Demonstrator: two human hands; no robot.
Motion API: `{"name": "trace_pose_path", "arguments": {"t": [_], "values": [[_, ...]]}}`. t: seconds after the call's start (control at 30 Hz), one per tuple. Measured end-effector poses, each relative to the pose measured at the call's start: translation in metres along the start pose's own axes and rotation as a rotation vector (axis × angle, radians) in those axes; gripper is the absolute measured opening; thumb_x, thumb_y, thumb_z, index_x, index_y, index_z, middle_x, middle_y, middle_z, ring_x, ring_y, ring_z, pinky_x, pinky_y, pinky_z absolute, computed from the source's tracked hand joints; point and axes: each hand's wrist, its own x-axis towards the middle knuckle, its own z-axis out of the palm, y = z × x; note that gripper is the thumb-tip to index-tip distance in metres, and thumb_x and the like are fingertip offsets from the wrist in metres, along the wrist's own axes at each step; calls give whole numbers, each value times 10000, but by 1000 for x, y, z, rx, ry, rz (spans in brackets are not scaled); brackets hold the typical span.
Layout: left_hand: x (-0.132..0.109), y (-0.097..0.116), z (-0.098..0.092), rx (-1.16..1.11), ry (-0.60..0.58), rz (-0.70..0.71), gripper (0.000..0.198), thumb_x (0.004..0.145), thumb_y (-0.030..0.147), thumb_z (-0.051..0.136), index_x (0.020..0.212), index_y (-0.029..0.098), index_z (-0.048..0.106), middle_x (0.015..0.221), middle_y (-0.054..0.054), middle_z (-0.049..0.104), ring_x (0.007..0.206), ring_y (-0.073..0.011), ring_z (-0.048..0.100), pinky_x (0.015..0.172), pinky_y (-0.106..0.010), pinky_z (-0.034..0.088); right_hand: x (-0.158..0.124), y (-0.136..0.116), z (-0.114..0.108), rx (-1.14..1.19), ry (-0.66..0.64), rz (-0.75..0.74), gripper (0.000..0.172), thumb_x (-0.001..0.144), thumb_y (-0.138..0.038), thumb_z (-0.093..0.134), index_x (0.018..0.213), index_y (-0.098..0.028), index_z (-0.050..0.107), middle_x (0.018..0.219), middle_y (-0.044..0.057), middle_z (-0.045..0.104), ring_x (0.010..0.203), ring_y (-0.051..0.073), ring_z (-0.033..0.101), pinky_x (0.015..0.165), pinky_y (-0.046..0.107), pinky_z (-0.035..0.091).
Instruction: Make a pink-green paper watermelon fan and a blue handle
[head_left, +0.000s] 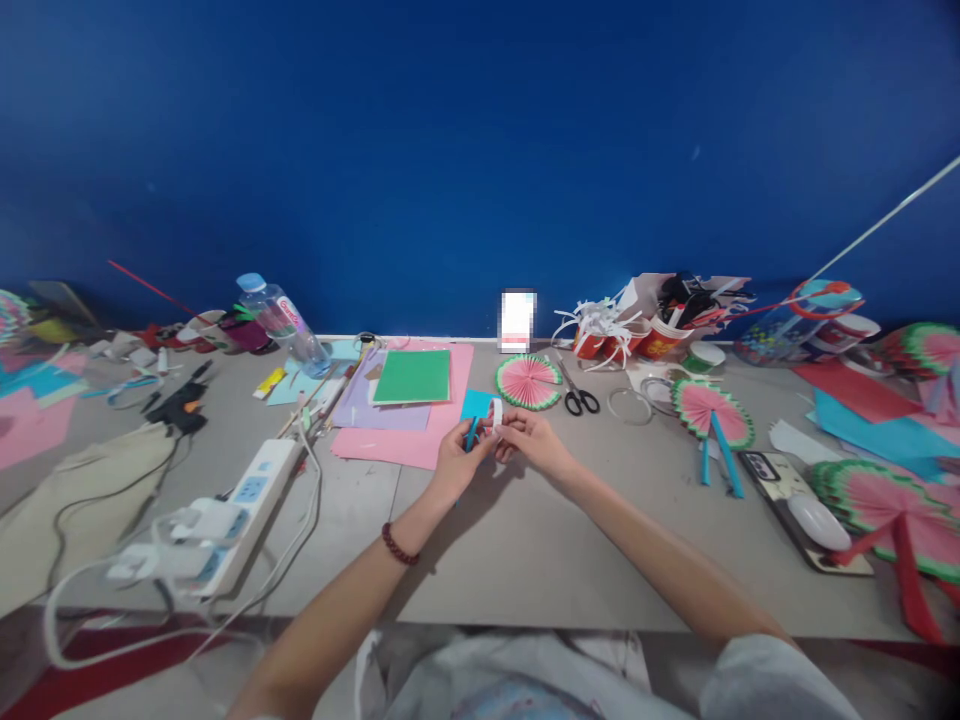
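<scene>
My left hand point(459, 462) is closed around a narrow folded blue paper strip point(472, 434). Against its fingertips my right hand point(534, 442) pinches a small white roll of tape point(496, 412), seen nearly edge-on. Both hands meet above the table's middle, and the fingers partly hide what lies between them. Just behind them lies a blue paper piece point(480, 402). A round pleated pink paper fan with a green rim point(528, 382) rests beyond my right hand, beside black-handled scissors point(581, 401).
Stacked coloured paper point(412, 378) lies left of the hands. Farther left are a power strip point(251, 510) with trailing cables, a glue gun point(178, 408) and a tilted bottle point(283, 322). On the right are finished-looking fans point(712, 412), a phone with a mouse point(819, 520) on it, and cups point(660, 338).
</scene>
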Motion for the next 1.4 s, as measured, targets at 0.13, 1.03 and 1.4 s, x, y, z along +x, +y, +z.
{"name": "trace_pose_path", "arguments": {"t": [0.13, 1.03, 1.4], "values": [[-5, 0, 3, 62, -36, -4, 234, 669, 343, 732, 780, 159, 639, 723, -4, 600, 550, -73, 433, 529, -213, 371, -6, 4, -5, -11, 28, 31, 386, 675, -525, 674, 738, -180, 511, 530, -25, 622, 487, 140, 628, 504, 253, 511], [-12, 4, 4, 29, -354, -130, 365, 673, 406, 732, 846, 146, 545, 733, 26, 474, 598, -67, 383, 569, -205, 341, 3, -9, -33, -183, 16, -107, 333, 789, -481, 560, 784, -164, 662, 580, -15, 572, 461, 81, 460, 477, 216, 377], [-11, 3, 6, -73, -333, -46, 536, 702, 342, 730, 1158, 203, 485, 773, 16, 521, 596, -74, 422, 572, -208, 368, 4, -14, -31, -41, -45, -40, 272, 751, -410, 621, 884, -173, 643, 699, -5, 598, 544, 100, 510, 518, 238, 417]]}}
